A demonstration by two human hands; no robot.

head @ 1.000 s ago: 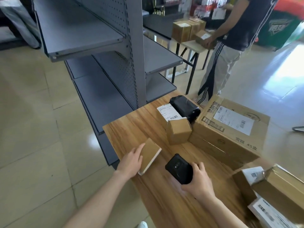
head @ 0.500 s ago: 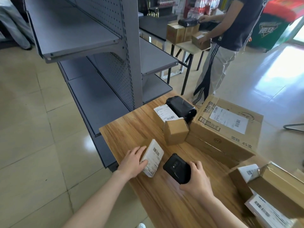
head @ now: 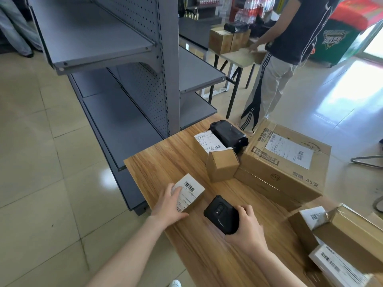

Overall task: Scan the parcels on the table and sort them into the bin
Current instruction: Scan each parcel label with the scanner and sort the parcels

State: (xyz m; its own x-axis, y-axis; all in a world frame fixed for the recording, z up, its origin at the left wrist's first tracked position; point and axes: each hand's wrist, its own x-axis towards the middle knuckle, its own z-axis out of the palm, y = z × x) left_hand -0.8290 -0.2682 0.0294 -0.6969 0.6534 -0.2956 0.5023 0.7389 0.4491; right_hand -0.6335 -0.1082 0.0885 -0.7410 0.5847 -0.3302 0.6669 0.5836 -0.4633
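My left hand grips a small flat parcel at the near left of the wooden table; its white barcode label faces up. Just to the right, my right hand holds a black handheld scanner above the tabletop, close beside the parcel. Farther back lie a small brown box, a labelled flat parcel, a black wrapped parcel and a large labelled carton.
Several more labelled boxes are piled at the table's near right. A grey metal shelving unit stands to the left and behind. Another person handles boxes at a second table beyond.
My left hand has turned the small parcel over, from its plain brown side to its white label side facing up. The scanner has stayed beside it.
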